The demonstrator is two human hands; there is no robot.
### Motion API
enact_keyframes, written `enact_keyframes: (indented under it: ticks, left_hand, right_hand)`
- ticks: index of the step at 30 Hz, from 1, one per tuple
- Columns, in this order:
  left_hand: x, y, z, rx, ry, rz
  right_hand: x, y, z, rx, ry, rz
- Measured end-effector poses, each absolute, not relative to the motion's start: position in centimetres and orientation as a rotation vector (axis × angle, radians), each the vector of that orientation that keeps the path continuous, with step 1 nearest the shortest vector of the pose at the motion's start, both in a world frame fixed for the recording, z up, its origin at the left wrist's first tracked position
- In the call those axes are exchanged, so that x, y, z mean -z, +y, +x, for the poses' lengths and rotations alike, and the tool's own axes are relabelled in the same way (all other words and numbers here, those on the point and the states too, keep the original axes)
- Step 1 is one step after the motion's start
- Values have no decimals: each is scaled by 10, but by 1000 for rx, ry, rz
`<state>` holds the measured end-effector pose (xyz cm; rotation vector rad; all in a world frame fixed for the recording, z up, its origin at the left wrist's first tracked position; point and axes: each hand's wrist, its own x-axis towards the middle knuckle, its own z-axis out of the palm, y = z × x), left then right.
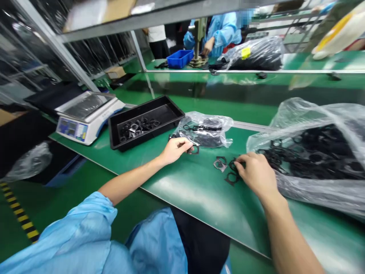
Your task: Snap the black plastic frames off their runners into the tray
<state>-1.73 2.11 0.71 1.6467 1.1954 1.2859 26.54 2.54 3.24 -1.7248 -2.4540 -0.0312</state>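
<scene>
My left hand (pixel 177 149) is closed in a pinch on a thin black ring-shaped plate (pixel 195 149), held above the green table just in front of a small clear bag (pixel 209 131) of black parts. Farther right, my right hand (pixel 256 171) has its fingers closed at another black ring plate (pixel 232 164). A loose black ring plate (pixel 231 178) lies beside those fingertips, and a silvery-black one (pixel 219 164) rests between my two hands. Beyond my right hand spreads a large clear bag (pixel 313 152), its mouth open, full of similar black parts.
A black tray (pixel 142 137) with several parts stands at the left, beside a white weighing scale (pixel 85 116). A metal shelf beam (pixel 159 23) crosses overhead. On the far bench are a blue bin (pixel 180 59), a wrapped bundle (pixel 256 55) and a co-worker in blue (pixel 225 30).
</scene>
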Motion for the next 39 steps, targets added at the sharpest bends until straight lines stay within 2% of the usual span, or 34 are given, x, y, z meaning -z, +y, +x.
enact_keyframes:
  ticks: [5,7,9,11,15,16,19,22,25,28,31,36,39]
  left_hand:
    - [-56,30,-114,-1463,1805,2006]
    - [-67,29,-154,-1296,2159,2104]
    - [-68,29,-184,-978,2310,2195]
    - [-62,28,-197,-932,2305,2299]
    - [-47,15,-169,-1235,2062,2463]
    - [-44,10,-155,-1210,1947,2538]
    - [-34,5,-115,-800,1637,2731]
    - [-19,11,-93,-524,1735,2671]
    - [-6,14,-88,-482,1871,2580]
    - [0,10,-89,-592,1799,2580]
    - [-3,2,-87,-739,1706,2569]
    - [-17,-5,-68,-1076,1560,2243]
    - [-22,1,-45,-1134,1341,1876]
  right_hand:
    - [-28,29,269,89,-2455,-1703]
    - [-29,25,270,123,-2439,-1714]
    - [-32,19,269,114,-2417,-1744]
    - [-33,16,267,52,-2379,-1763]
    - [-30,14,261,-182,-2319,-1512]
    - [-28,13,259,-233,-2344,-1439]
    - [-23,11,251,-276,-2459,-1346]
    - [-20,11,245,-273,-2526,-1309]
    - [-20,11,243,-292,-2557,-1274]
    - [-23,10,242,-379,-2447,-1274]
    - [-28,6,238,-690,-2178,-1213]
    - [-36,-1,228,-1642,-1453,-987]
    - [-37,-2,223,-1908,-1107,-911]
